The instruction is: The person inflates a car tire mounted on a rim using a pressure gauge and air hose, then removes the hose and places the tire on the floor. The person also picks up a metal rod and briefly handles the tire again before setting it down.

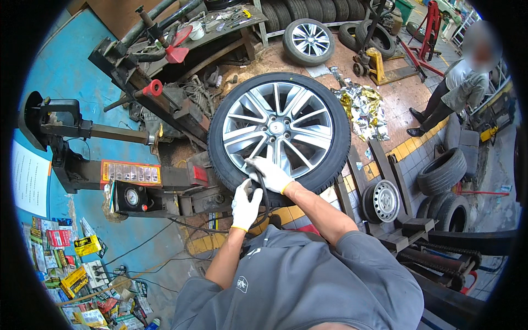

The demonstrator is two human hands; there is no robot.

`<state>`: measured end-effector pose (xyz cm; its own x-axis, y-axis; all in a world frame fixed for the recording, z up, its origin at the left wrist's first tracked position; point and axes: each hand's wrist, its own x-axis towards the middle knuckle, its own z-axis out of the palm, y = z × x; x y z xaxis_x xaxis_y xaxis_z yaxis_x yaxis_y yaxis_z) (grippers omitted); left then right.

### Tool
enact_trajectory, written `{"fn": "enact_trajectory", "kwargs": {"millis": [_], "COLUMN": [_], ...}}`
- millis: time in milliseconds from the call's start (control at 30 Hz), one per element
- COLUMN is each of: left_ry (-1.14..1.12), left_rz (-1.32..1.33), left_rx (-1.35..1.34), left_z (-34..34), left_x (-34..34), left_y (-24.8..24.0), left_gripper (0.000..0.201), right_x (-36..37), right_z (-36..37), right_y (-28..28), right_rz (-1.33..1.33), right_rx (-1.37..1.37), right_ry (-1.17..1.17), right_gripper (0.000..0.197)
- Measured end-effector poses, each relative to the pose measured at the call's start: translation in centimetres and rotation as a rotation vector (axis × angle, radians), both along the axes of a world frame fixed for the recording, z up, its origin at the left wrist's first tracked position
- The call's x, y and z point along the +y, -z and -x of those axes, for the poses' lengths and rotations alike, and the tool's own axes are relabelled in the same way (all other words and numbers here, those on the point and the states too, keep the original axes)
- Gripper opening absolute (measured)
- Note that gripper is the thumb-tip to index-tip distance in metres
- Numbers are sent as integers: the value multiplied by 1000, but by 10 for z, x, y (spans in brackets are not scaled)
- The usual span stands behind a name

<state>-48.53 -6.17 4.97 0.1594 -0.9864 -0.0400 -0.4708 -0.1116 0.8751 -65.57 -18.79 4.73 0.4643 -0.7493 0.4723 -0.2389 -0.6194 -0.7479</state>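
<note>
While your right hand (pixel 269 174) closes on a black hose (pixel 267 204) over the wheel (pixel 279 127), your left hand (pixel 246 206) curls alongside, its grip unclear; beyond both stretches reddish floor (pixel 401 113), leftward a blue surface (pixel 66 66).

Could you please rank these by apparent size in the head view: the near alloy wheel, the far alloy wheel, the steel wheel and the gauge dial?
1. Near alloy wheel
2. Far alloy wheel
3. Steel wheel, only slightly smaller
4. Gauge dial
</note>
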Motion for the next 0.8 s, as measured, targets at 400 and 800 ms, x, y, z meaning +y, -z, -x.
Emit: {"fn": "enact_trajectory", "kwargs": {"millis": [400, 800], "left_ry": [-75, -23], "left_rz": [13, 74], "left_rx": [109, -11], "left_z": [-6, -9], "left_x": [-4, -4], "left_y": [13, 5], "left_gripper": [48, 46], "right_x": [-23, -18], "right_z": [-62, -65], "right_y": [12, 9], "right_rz": [-601, -584], "right_rx": [-31, -6], "right_ry": [269, 310], "right_gripper": [32, 31]}}
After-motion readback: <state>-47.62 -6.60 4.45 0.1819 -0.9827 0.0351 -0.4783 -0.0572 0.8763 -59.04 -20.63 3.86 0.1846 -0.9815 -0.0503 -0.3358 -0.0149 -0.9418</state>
